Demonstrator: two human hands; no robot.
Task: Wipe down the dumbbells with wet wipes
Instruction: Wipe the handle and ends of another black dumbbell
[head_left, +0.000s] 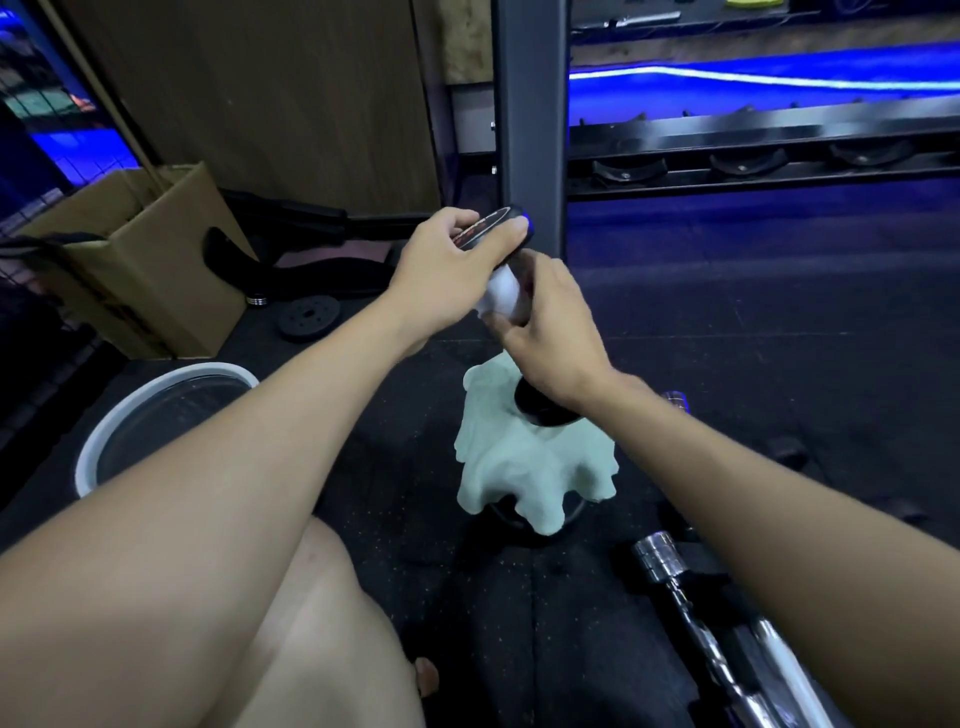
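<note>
Dumbbell (540, 402), held upright at centre scene with its lower head resting on a pale cloth (524, 467) draped over something dark on the floor. Left hand (457, 265) grips the upper head from the left, fingers curled over its printed face. Right hand (545, 327) is closed around the handle, holding a white wet wipe (501, 293) against it. The wipe sits just beneath the upper head; the lower head shows below the right wrist.

Surroundings: white-rimmed basin (156, 410) at near left; open cardboard box (135, 260) and a small weight plate (309, 317) at far left; chrome bar (691, 613) lying on the floor at near right; rack upright (530, 130) directly beyond the hands, its cradles on the far right appearing vacant.

Risks, as judged: a damp handle may slip through the right hand; the soft, uneven cloth may let the lower head skid or tip, dropping the weight toward the bare knee (322, 597) nearby.
</note>
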